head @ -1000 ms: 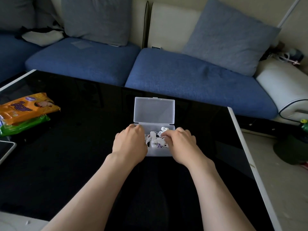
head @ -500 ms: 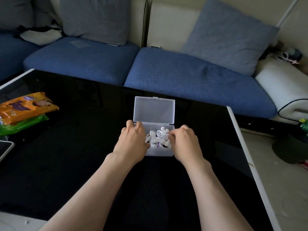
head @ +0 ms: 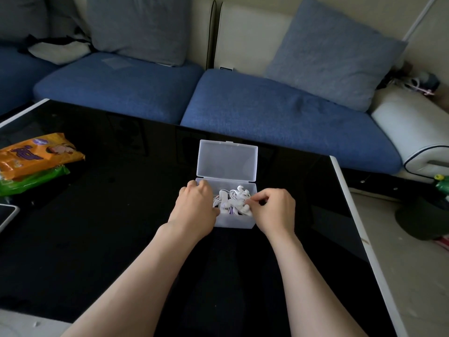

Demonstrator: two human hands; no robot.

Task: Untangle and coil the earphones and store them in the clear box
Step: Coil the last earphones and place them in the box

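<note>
Left hand (head: 194,207): fingers curled over left wall of box (head: 235,222), gripping it. Right hand (head: 275,210): fingers curled, thumb and forefinger pinching right edge of earphones (head: 233,200). Earphones: white bundle inside box, no clear axis. Box at frame centre on black table (head: 97,227), long axis left-right; lid (head: 228,159) open, upright on far side.

My table (head: 97,239) is glossy black with a white edge. At its centre the box (head: 228,159) is frosted clear, and the earphones (head: 234,199) in it are white with a touch of purple. At 9 o'clock I see an orange packet (head: 36,154) with purple lettering, over a green packet (head: 31,182). At 12 o'clock the sofa (head: 279,117) has blue seats and a cream back, and its pillows (head: 335,52) are plain grey-blue.
</note>
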